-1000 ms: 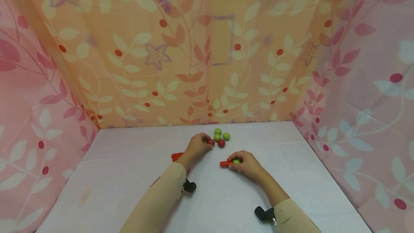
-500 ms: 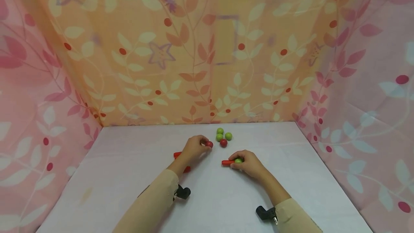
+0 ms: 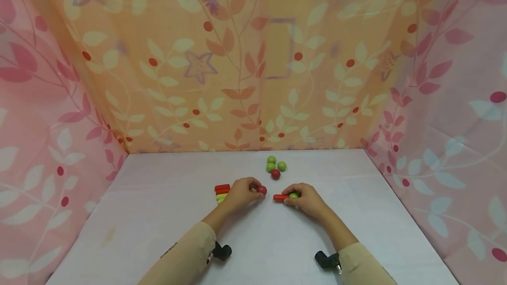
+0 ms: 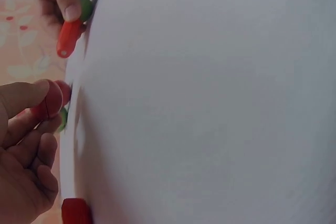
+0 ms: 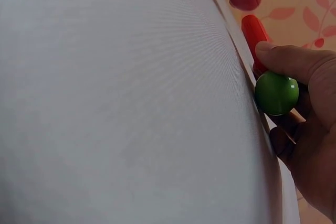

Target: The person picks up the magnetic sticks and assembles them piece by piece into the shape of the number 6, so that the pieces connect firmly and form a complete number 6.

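My left hand [image 3: 241, 193] pinches a shiny red ball [image 3: 262, 190] between thumb and fingertips; a dark seam line crosses this ball [image 4: 50, 100] in the left wrist view. To its right, my right hand [image 3: 309, 198] grips a short red stick [image 3: 279, 197] under the thumb, its free end pointing left toward the red ball. A green ball [image 5: 276, 93] sits against the stick's near end, inside the curled right hand. I cannot tell whether ball and stick are joined. The two hands face each other over the white table, a small gap between them.
Farther back on the table [image 3: 158, 232] lie three green balls [image 3: 281, 166] and another red ball [image 3: 275, 174]. Red sticks [image 3: 222, 187] and yellow-green sticks [image 3: 221, 197] lie beside the left wrist, partly hidden by it. Patterned cloth walls [image 3: 253, 100] enclose the back and sides.
The left hand has drawn the red ball away from the group, toward me and nearer the right hand. The yellow-green sticks have come into view. The right hand has stayed nearly still.
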`<action>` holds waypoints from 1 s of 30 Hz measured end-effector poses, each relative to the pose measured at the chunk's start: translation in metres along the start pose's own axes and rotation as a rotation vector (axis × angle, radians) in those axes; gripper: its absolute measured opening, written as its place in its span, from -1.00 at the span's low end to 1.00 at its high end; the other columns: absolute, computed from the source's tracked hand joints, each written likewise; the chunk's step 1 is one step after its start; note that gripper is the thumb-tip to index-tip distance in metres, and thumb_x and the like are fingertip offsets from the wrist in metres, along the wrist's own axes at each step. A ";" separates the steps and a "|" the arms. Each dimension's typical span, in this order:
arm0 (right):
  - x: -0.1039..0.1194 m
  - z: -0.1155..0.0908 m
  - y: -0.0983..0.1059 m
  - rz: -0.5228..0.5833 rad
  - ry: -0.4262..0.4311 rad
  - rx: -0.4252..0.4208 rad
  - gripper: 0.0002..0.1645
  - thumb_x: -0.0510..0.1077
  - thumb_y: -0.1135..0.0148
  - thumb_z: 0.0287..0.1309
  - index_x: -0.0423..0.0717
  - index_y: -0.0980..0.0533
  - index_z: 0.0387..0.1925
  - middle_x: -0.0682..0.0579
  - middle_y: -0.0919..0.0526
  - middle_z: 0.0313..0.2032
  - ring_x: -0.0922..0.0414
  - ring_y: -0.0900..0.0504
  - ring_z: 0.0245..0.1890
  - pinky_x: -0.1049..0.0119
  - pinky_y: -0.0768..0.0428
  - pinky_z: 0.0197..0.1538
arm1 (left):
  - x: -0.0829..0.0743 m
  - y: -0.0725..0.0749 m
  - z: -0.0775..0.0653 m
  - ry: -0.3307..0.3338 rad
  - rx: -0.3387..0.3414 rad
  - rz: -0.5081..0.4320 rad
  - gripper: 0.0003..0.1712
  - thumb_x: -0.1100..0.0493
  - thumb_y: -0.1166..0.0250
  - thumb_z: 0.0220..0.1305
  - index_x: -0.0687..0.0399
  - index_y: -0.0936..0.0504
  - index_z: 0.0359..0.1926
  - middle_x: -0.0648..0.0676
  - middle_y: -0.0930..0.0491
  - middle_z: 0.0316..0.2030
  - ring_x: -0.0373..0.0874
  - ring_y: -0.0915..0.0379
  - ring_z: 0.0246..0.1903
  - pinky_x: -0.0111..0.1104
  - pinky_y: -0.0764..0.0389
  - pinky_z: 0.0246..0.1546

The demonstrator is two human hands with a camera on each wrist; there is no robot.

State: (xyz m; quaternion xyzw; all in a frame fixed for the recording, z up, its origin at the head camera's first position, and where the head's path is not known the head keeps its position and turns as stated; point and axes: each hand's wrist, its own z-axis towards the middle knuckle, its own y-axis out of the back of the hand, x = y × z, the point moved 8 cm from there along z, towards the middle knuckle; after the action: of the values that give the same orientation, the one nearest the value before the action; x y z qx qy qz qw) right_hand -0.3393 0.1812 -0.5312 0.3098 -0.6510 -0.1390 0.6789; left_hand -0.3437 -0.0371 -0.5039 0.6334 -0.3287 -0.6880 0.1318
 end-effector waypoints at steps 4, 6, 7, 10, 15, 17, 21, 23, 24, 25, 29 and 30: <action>0.000 0.000 0.002 0.013 -0.017 -0.007 -0.73 0.13 -0.45 -0.24 0.38 -0.61 -0.37 0.26 -0.55 -0.16 0.11 -0.40 -0.07 0.07 -0.34 0.09 | 0.002 -0.009 -0.002 0.000 0.008 0.003 -0.68 -0.03 -0.41 -0.03 -0.17 -0.58 -0.20 -0.18 -0.53 -0.37 -0.21 -0.42 -0.33 -0.42 -0.51 -0.34; 0.001 -0.001 0.002 0.013 -0.017 -0.006 -0.73 0.13 -0.45 -0.24 0.37 -0.61 -0.36 0.26 -0.55 -0.16 0.11 -0.40 -0.07 0.07 -0.35 0.09 | 0.003 -0.012 -0.003 -0.008 0.010 0.008 -0.69 -0.03 -0.41 -0.03 -0.16 -0.58 -0.21 -0.18 -0.53 -0.39 -0.21 -0.42 -0.34 -0.42 -0.51 -0.35; 0.001 -0.001 0.002 0.012 -0.010 -0.006 -0.73 0.13 -0.45 -0.23 0.36 -0.61 -0.36 0.26 -0.55 -0.16 0.12 -0.40 -0.07 0.07 -0.35 0.08 | 0.003 -0.014 -0.003 -0.010 0.011 0.012 -0.69 -0.03 -0.41 -0.03 -0.17 -0.58 -0.22 -0.18 -0.53 -0.40 -0.21 -0.42 -0.35 -0.42 -0.50 -0.36; 0.002 -0.001 0.001 0.009 0.004 -0.002 -0.74 0.12 -0.44 -0.21 0.35 -0.61 -0.36 0.26 -0.56 -0.18 0.14 -0.41 -0.09 0.09 -0.35 0.06 | 0.004 -0.018 -0.004 -0.013 0.019 0.009 -0.69 -0.03 -0.42 -0.04 -0.18 -0.58 -0.23 -0.18 -0.52 -0.41 -0.20 -0.41 -0.35 -0.42 -0.50 -0.38; 0.004 0.000 0.000 0.002 0.017 -0.003 -0.74 0.11 -0.45 -0.22 0.36 -0.61 -0.37 0.24 -0.57 -0.22 0.15 -0.43 -0.14 0.13 -0.33 0.04 | 0.002 -0.024 -0.005 -0.015 0.030 0.000 -0.69 -0.04 -0.42 -0.04 -0.20 -0.58 -0.22 -0.20 -0.53 -0.40 -0.20 -0.41 -0.34 -0.42 -0.50 -0.37; 0.005 0.001 0.000 -0.008 0.026 -0.004 -0.74 0.12 -0.45 -0.22 0.37 -0.60 -0.37 0.24 -0.57 -0.23 0.15 -0.44 -0.15 0.14 -0.33 0.03 | 0.000 -0.025 -0.005 -0.024 0.029 0.005 -0.69 -0.04 -0.41 -0.04 -0.19 -0.58 -0.22 -0.21 -0.53 -0.39 -0.21 -0.41 -0.33 -0.42 -0.50 -0.36; 0.007 0.002 0.000 -0.024 0.038 -0.007 -0.75 0.12 -0.45 -0.22 0.38 -0.60 -0.37 0.23 -0.57 -0.25 0.17 -0.45 -0.17 0.15 -0.34 0.02 | -0.003 -0.025 -0.006 -0.043 0.021 0.012 -0.69 -0.02 -0.41 -0.03 -0.15 -0.59 -0.22 -0.20 -0.53 -0.39 -0.22 -0.40 -0.34 -0.42 -0.49 -0.35; 0.008 0.002 -0.001 -0.027 0.037 -0.007 -0.75 0.11 -0.45 -0.22 0.38 -0.60 -0.38 0.24 -0.57 -0.25 0.17 -0.45 -0.16 0.15 -0.33 0.02 | -0.004 -0.024 -0.007 -0.046 0.016 0.019 -0.69 -0.02 -0.41 -0.02 -0.14 -0.59 -0.21 -0.20 -0.53 -0.39 -0.23 -0.40 -0.34 -0.42 -0.48 -0.34; 0.008 0.002 0.000 -0.027 0.035 -0.008 -0.75 0.10 -0.45 -0.22 0.38 -0.60 -0.38 0.23 -0.57 -0.26 0.17 -0.45 -0.16 0.14 -0.34 0.03 | -0.005 -0.024 -0.008 -0.049 0.014 0.022 -0.69 -0.01 -0.41 -0.02 -0.13 -0.59 -0.21 -0.19 -0.54 -0.39 -0.23 -0.40 -0.34 -0.42 -0.48 -0.34; 0.008 0.002 0.000 -0.026 0.033 -0.007 -0.75 0.09 -0.45 -0.22 0.38 -0.60 -0.38 0.23 -0.57 -0.26 0.16 -0.45 -0.16 0.14 -0.34 0.03 | -0.005 -0.023 -0.008 -0.049 0.012 0.025 -0.69 -0.01 -0.40 -0.02 -0.13 -0.59 -0.21 -0.19 -0.54 -0.39 -0.23 -0.40 -0.34 -0.42 -0.48 -0.34; 0.010 0.002 0.000 -0.023 0.026 -0.004 -0.75 0.06 -0.46 -0.21 0.36 -0.60 -0.38 0.23 -0.57 -0.26 0.15 -0.44 -0.16 0.12 -0.34 0.03 | -0.006 -0.023 -0.010 -0.049 0.006 0.036 -0.68 -0.02 -0.40 -0.01 -0.14 -0.58 -0.20 -0.17 -0.53 -0.37 -0.21 -0.39 -0.33 -0.42 -0.48 -0.34; 0.010 0.002 0.000 -0.024 0.026 -0.003 -0.75 0.06 -0.46 -0.20 0.36 -0.60 -0.37 0.23 -0.57 -0.26 0.15 -0.44 -0.16 0.12 -0.35 0.03 | -0.006 -0.023 -0.010 -0.046 0.006 0.038 -0.67 -0.02 -0.40 -0.02 -0.14 -0.58 -0.19 -0.17 -0.52 -0.37 -0.20 -0.38 -0.33 -0.41 -0.48 -0.34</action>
State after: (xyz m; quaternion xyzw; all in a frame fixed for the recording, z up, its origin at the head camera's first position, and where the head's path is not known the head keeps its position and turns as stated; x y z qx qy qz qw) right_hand -0.3402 0.1746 -0.5234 0.3185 -0.6381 -0.1439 0.6861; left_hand -0.3276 -0.0193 -0.5134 0.6113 -0.3455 -0.6990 0.1355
